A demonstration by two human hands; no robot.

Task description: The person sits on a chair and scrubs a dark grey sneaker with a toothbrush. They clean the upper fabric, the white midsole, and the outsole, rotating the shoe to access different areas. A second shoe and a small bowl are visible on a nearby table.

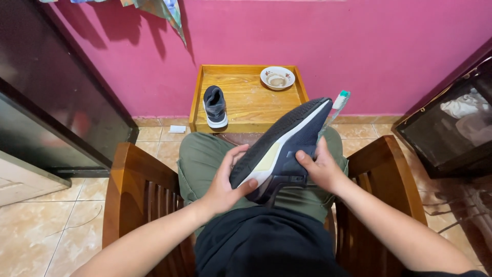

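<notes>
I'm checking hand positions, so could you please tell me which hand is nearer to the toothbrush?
The right hand: it grips the shoe just below the toothbrush, and may be holding it. The left hand grips the shoe's other end, farther away.

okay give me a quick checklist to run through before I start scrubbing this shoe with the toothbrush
1. Shoe held firm: ok, left hand cups the heel end, sole turned up.
2. Toothbrush in hand: ok, right hand grips it against the shoe, bristles above the toe.
3. Bristles wet or soapy: cannot tell.
4. Small dish within reach on the wooden table: ok; its contents cannot tell.
5. Second shoe set aside: ok, upright on the table.
6. Lap protected: not ok, no cloth over the green trousers.
</notes>
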